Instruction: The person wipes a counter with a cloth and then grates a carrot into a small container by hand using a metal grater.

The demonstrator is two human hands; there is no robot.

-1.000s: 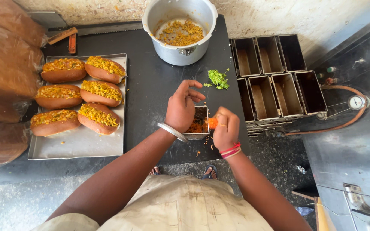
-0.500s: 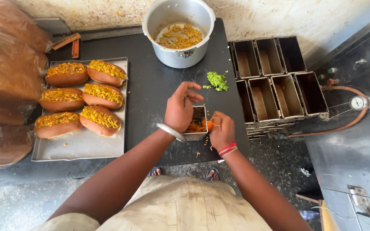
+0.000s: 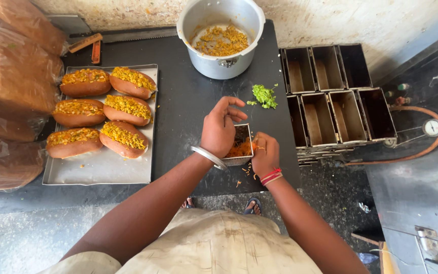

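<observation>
My left hand [image 3: 220, 129] grips a small metal box grater [image 3: 241, 133] standing on the black table [image 3: 188, 101], with a steel bangle on that wrist. My right hand [image 3: 265, 153] presses a piece of carrot [image 3: 254, 146] against the grater's right face; a red thread band circles this wrist. Orange carrot shreds [image 3: 239, 150] lie piled at the grater's foot and are scattered on the table's front edge.
A steel tray [image 3: 102, 167] at left holds several filled buns [image 3: 122, 137]. A metal pot [image 3: 221, 30] of yellow filling stands at the back. Chopped greens [image 3: 264, 95] lie beside dark loaf tins [image 3: 330, 96]. Bagged bread [image 3: 6, 86] is at far left, a pressure gauge [image 3: 433, 127] at right.
My right hand has slid down along the grater with the carrot, toward the table's front edge. The left hand has kept its hold on the grater.
</observation>
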